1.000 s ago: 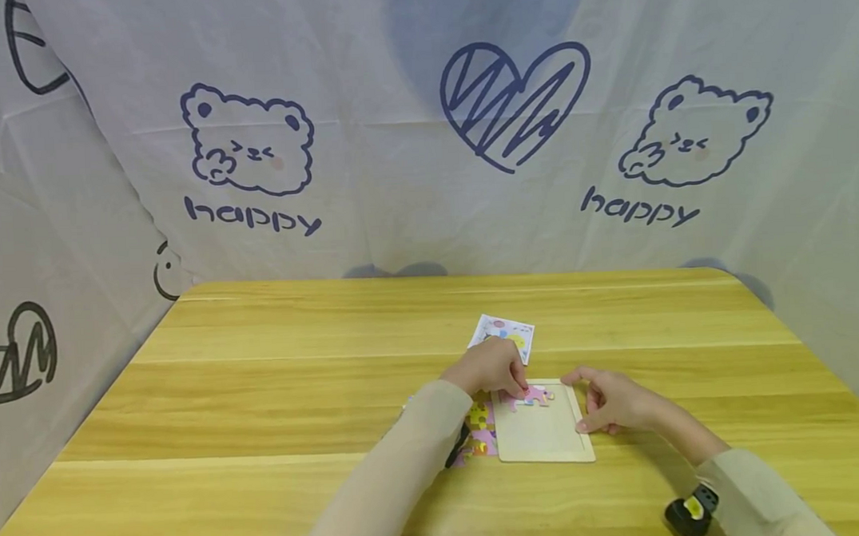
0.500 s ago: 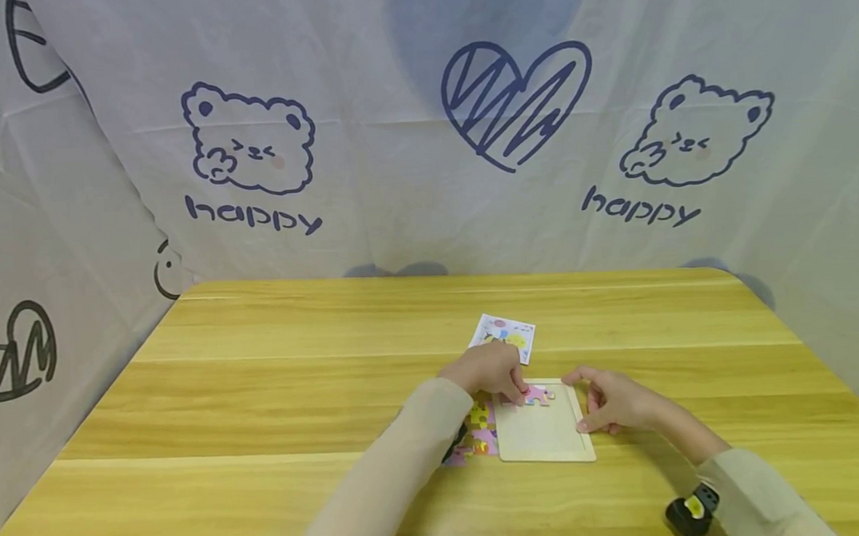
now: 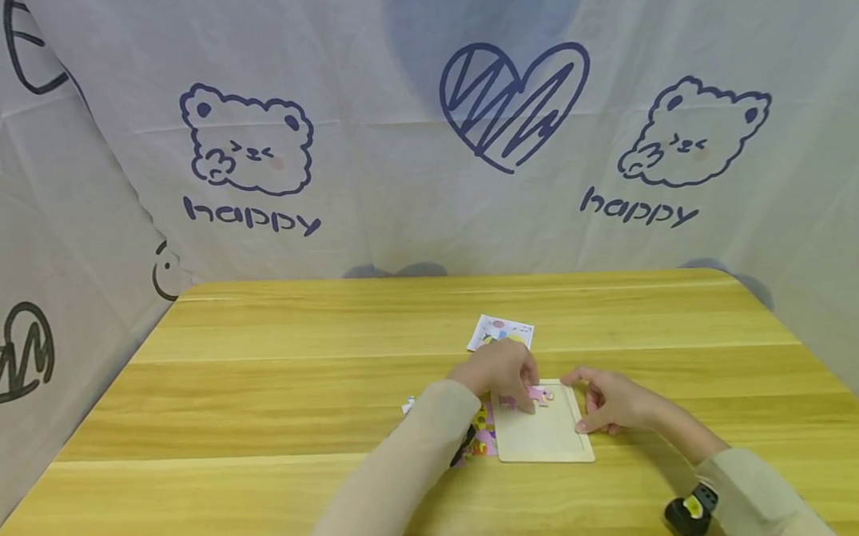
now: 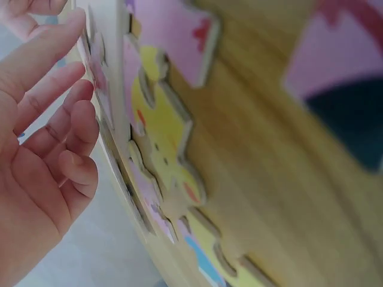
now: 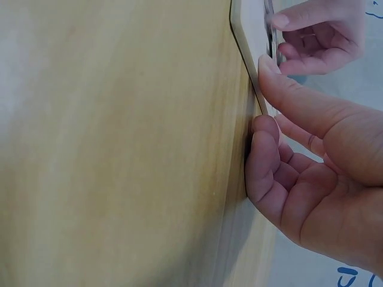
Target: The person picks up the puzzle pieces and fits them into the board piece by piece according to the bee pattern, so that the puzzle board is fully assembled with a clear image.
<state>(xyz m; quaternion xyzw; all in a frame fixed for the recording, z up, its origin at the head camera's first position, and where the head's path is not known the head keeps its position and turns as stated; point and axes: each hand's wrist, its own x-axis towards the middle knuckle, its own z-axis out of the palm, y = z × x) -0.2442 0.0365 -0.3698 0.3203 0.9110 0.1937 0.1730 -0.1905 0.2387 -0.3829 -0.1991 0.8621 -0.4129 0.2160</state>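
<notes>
A pale wooden puzzle tray [image 3: 541, 441] lies on the table, with pink jigsaw pieces [image 3: 542, 395] along its far edge. Over these pieces hovers or rests my left hand [image 3: 501, 369]; its thumb points down at them. In the left wrist view that hand [image 4: 42, 137] has loosely bent fingers and nothing in its grasp. My right hand [image 3: 618, 402] holds the tray's right rim between thumb and index finger. The right wrist view has the thumb on the tray's edge [image 5: 246, 30] and the other fingers curled beside it.
Loose jigsaw pieces [image 3: 486, 443], pink and yellow, lie left of the tray, partly hidden by the left sleeve [image 3: 409, 461]. A yellow piece [image 4: 164, 128] shows close up in the left wrist view. Beyond the tray is a printed picture card [image 3: 520, 333]. A white cloth [image 3: 382, 174] hangs behind.
The left hand has eased off the pieces, its fingers loosening and shifting slightly right. The right hand stays at the tray's rim.
</notes>
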